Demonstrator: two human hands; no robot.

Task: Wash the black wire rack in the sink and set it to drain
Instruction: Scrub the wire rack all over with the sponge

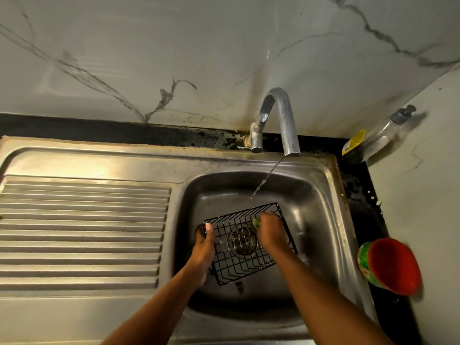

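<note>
The black wire rack (pixel 245 255) is held over the basin of the steel sink (pixel 321 195), above the drain. My left hand (pixel 202 247) grips the rack's left edge, thumb over the top wire. Near the rack's far right corner, my right hand (pixel 270 231) holds a green scrubber (pixel 256 222) against the wires. A thin stream of water (pixel 267 176) runs from the tap (pixel 278 120) and lands just beyond the rack.
A ribbed steel draining board (pixel 82 230) lies left of the basin. A red cup with a green label (pixel 390 265) sits on the dark counter at the right. A clear bottle (pixel 373 138) leans in the back right corner against the marble wall.
</note>
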